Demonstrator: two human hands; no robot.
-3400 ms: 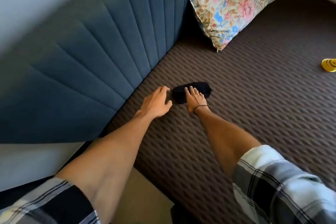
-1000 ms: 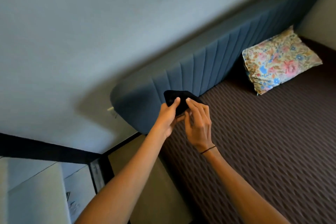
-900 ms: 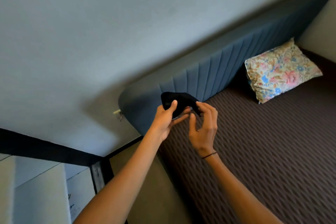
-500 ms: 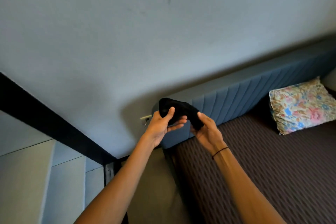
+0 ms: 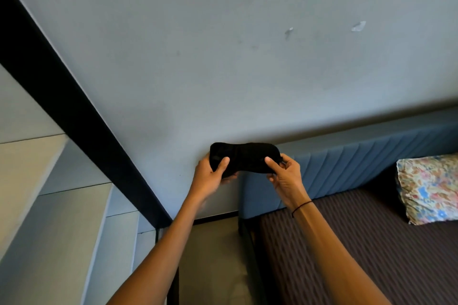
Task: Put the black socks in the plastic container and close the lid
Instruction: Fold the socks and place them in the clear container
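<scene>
The black socks form a folded dark bundle held in the air in front of the pale wall, above the corner of the bed. My left hand grips the bundle's left end, thumb on its front. My right hand pinches the right end between thumb and fingers; a thin black band circles that wrist. No plastic container or lid is in view.
A bed with a brown patterned cover lies at the lower right, backed by a blue padded headboard. A floral pillow rests at the right edge. A black beam crosses the wall on the left.
The socks were lifted off the bed with both hands and now sit higher, stretched out between them. The view has swung up and left, toward the wall.
</scene>
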